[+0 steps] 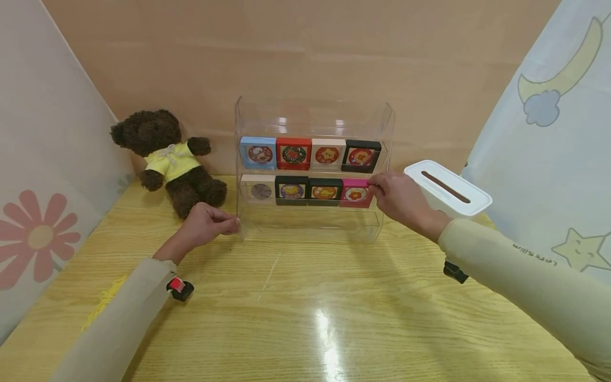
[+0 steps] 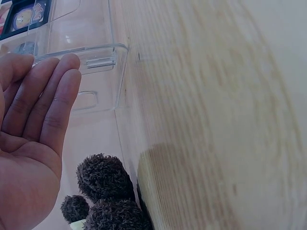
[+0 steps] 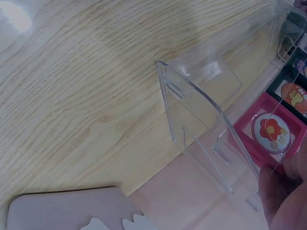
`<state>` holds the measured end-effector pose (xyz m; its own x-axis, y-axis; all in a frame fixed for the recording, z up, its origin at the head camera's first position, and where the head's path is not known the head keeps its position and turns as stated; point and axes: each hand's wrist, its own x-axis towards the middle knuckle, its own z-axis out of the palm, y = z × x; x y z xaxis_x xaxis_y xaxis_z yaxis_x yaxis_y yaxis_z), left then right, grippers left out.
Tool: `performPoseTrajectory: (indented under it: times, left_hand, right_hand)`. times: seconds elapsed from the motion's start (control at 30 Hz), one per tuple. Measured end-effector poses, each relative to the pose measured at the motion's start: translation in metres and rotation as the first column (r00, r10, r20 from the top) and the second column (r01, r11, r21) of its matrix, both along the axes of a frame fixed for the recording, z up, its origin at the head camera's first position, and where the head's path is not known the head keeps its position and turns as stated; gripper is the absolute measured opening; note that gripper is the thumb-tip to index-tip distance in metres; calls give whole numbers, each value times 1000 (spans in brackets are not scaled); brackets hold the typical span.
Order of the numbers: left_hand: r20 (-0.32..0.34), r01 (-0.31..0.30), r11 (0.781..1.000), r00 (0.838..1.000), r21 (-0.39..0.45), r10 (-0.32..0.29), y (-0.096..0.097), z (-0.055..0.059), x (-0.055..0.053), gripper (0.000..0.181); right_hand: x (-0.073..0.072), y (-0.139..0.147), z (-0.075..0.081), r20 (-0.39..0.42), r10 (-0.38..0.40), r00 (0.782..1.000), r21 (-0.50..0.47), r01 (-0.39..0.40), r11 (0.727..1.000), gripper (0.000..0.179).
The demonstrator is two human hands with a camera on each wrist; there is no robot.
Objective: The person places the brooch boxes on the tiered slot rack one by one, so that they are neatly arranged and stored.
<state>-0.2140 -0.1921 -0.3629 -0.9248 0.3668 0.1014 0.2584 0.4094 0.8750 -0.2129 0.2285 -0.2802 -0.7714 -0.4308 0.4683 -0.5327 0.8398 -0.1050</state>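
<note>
A clear acrylic display rack (image 1: 320, 218) stands at the table's back, with small framed boxes on two tiers. At the right end of the lower tier is a pink box (image 1: 356, 194) with a red flower badge. My right hand (image 1: 406, 200) pinches its right edge; in the right wrist view, thumb and fingers meet at the corner of the pink box (image 3: 256, 120). My left hand (image 1: 206, 227) is at the rack's lower left side, its fingertips pinching the front edge. The left wrist view shows the left hand (image 2: 33, 115) with several fingers extended beside the rack (image 2: 91, 60).
A brown teddy bear (image 1: 164, 159) in a yellow shirt sits left of the rack. To the right stands a white-lidded box (image 1: 458, 197) with a slot. Yellow strands (image 1: 106, 300) lie by my left sleeve. Patterned cloths (image 1: 563, 159) hang at both sides.
</note>
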Motion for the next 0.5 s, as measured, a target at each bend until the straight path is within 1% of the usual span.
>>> performPoseTrajectory:
  times: [0.3,0.5]
  left_hand:
    - [-11,-15,1000,1000,-15,14,-2,-1,1,24]
    - [-4,-11,1000,1000,-5,11,-2,-2,0,24]
  right_hand:
    - [0,-6,-6,-121,12,993,9,-11,1000,15]
    - [0,-6,-7,-131,21,991,-20,-24,1000,13]
